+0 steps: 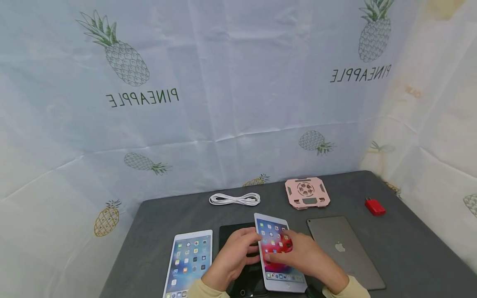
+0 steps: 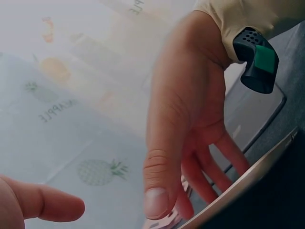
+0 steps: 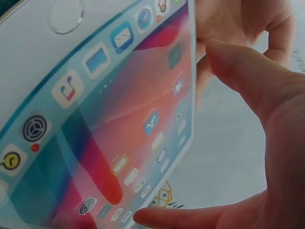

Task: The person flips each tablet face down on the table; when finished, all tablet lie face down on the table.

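A white tablet (image 1: 275, 248) with a lit home screen tilts up between the hands. My left hand (image 1: 238, 252) is at its left edge, with fingertips at the frame and some fingers hidden by the tablet. In front of the screen, my right hand (image 1: 305, 252) has thumb and index finger spread, their tips overlapping the display. The right wrist view shows that index fingertip right at the edge of the tablet (image 3: 109, 119). Below both hands lies a black tablet (image 1: 253, 281), partly covered. In the left wrist view the right hand (image 2: 186, 105) shows extended fingers.
Left of the hands lies another white tablet (image 1: 191, 260) with its screen lit. A grey tablet (image 1: 344, 248) lies back up on the right. Behind are a coiled white cable (image 1: 234, 199), a pink stand (image 1: 307, 193) and a red charger plug (image 1: 374, 207) on the dark table (image 1: 167, 215).
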The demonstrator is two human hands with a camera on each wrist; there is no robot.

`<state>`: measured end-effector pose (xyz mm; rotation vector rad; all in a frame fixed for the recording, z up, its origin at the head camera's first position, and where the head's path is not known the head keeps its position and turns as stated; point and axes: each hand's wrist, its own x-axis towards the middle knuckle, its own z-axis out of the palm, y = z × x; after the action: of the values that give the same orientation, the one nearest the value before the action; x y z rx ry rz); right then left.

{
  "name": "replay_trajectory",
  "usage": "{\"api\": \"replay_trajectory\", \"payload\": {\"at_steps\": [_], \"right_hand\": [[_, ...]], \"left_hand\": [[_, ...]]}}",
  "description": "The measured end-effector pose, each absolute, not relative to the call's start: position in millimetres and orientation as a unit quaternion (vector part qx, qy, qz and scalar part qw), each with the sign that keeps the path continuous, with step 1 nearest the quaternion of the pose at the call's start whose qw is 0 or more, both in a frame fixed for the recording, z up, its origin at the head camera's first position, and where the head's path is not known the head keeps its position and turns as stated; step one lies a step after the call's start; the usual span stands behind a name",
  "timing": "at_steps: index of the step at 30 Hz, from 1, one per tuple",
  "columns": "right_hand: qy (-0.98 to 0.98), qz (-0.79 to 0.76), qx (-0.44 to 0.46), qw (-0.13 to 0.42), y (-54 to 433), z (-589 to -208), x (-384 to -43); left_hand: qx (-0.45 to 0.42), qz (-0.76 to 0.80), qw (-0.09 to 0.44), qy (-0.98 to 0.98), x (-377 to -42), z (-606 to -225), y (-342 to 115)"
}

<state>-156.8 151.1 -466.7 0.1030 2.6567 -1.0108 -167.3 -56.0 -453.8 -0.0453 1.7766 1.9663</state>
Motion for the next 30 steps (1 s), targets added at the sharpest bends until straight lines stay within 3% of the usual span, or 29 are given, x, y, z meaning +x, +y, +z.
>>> {"api": "replay_trajectory", "payload": {"at_steps": [30], "right_hand": [[0.911, -0.386, 0.013, 0.143, 135.4, -471.4, -158.9]], "left_hand": [[-0.003, 0.726, 0.227, 0.649, -164.4, -439.0, -65.4]]}}
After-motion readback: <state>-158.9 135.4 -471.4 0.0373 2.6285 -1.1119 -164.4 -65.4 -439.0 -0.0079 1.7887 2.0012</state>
